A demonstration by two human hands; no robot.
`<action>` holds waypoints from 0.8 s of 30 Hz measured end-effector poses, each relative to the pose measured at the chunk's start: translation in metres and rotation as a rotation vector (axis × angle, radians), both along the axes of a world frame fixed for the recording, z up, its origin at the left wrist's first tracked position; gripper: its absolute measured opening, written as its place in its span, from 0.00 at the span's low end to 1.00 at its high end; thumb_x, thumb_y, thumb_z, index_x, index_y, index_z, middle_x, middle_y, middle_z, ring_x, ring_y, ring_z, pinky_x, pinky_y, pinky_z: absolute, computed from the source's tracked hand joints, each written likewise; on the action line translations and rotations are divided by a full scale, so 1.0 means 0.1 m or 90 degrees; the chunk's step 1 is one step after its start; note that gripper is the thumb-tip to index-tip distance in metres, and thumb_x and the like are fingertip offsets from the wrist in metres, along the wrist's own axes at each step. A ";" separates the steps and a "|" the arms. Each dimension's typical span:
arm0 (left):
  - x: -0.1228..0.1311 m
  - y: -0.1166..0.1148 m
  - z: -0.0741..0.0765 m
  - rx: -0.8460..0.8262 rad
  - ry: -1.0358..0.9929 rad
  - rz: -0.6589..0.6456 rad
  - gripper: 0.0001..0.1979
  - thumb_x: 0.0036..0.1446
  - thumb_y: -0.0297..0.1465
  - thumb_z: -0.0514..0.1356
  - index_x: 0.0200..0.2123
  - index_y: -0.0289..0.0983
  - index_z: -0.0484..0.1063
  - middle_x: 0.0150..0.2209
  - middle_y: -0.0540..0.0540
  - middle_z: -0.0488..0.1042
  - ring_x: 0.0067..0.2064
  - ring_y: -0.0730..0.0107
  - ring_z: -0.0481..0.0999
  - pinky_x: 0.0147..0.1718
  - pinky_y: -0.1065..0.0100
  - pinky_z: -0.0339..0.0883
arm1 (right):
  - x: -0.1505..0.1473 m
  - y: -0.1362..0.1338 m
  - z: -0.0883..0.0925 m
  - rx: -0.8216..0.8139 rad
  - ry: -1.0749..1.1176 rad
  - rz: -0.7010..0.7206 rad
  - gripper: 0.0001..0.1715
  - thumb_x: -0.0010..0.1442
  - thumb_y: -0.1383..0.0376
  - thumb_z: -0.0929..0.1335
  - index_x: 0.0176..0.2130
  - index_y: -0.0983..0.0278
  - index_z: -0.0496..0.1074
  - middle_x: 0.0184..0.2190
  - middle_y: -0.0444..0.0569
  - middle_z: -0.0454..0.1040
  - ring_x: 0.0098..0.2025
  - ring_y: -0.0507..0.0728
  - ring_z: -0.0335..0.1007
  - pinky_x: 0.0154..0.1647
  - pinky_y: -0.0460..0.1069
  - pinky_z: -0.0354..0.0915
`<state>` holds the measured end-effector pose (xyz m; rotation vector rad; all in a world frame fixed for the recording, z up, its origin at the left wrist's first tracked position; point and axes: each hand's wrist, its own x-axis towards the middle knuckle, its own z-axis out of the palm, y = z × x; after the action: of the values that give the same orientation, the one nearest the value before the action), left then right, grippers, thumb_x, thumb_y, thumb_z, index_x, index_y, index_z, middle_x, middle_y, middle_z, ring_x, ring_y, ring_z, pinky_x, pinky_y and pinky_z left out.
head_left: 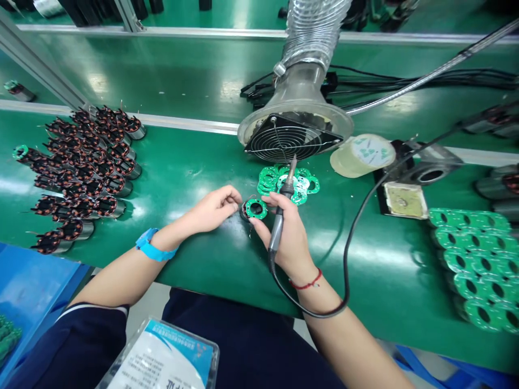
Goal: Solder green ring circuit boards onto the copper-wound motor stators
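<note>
A motor stator (pixel 244 211) stands on the green bench between my hands, with a green ring-shaped circuit board (pixel 256 208) on top. My right hand (pixel 290 232) grips a soldering iron (pixel 277 229), its tip pointing up and away from me; thumb and fingertips of this hand also touch the board's edge. My left hand (pixel 217 208) is closed beside the stator, thumb and fingers pinched together at its left side. Whatever sits in that pinch is too small to make out. Just behind lies a loose pile of green ring boards (pixel 270 181).
A fume extractor fan (pixel 284 138) hangs low behind the pile. Bare stators (pixel 87 167) crowd the left. To the right are a solder roll (pixel 363 155), an iron stand with sponge (pixel 405 200) and rows of board-topped stators (pixel 478 265). The iron's cable (pixel 346 259) loops over my right forearm.
</note>
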<state>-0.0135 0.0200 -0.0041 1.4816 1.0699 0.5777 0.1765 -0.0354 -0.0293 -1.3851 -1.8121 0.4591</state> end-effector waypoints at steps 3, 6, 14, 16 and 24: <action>-0.08 0.02 0.02 -0.060 -0.077 -0.085 0.05 0.57 0.29 0.58 0.37 0.35 0.67 0.28 0.52 0.69 0.29 0.77 0.69 0.31 0.71 0.64 | 0.01 -0.01 -0.02 0.016 -0.002 0.000 0.30 0.61 0.56 0.69 0.58 0.58 0.59 0.50 0.54 0.73 0.50 0.64 0.72 0.50 0.62 0.71; -0.07 0.02 0.00 -0.110 -0.142 -0.094 0.11 0.54 0.30 0.63 0.39 0.35 0.65 0.29 0.51 0.72 0.30 0.76 0.72 0.32 0.70 0.67 | 0.01 -0.02 -0.03 0.033 -0.019 -0.001 0.30 0.60 0.57 0.69 0.58 0.59 0.60 0.48 0.54 0.74 0.48 0.63 0.72 0.47 0.61 0.72; 0.11 0.01 -0.01 -0.102 -0.084 0.027 0.04 0.55 0.24 0.59 0.29 0.34 0.65 0.22 0.54 0.68 0.24 0.79 0.67 0.25 0.74 0.59 | -0.04 -0.07 0.09 0.121 -0.088 0.017 0.32 0.61 0.61 0.68 0.61 0.58 0.56 0.52 0.56 0.73 0.52 0.66 0.70 0.50 0.63 0.67; 0.13 0.00 0.02 -0.071 -0.075 0.040 0.03 0.53 0.24 0.60 0.28 0.33 0.67 0.22 0.55 0.66 0.25 0.80 0.65 0.26 0.74 0.58 | -0.07 -0.08 0.13 0.136 -0.093 0.068 0.33 0.61 0.64 0.67 0.63 0.56 0.54 0.55 0.54 0.72 0.55 0.65 0.68 0.53 0.63 0.64; 0.14 -0.03 0.01 -0.005 -0.016 0.037 0.03 0.53 0.23 0.57 0.28 0.34 0.66 0.24 0.55 0.65 0.28 0.78 0.63 0.28 0.73 0.56 | -0.08 -0.08 0.16 0.142 -0.091 0.058 0.27 0.62 0.69 0.65 0.59 0.57 0.60 0.44 0.49 0.79 0.45 0.62 0.73 0.49 0.59 0.65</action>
<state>0.0001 0.0171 -0.0033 1.4367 1.0975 0.6319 0.1683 -0.0429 -0.0135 -1.2120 -1.9817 0.2006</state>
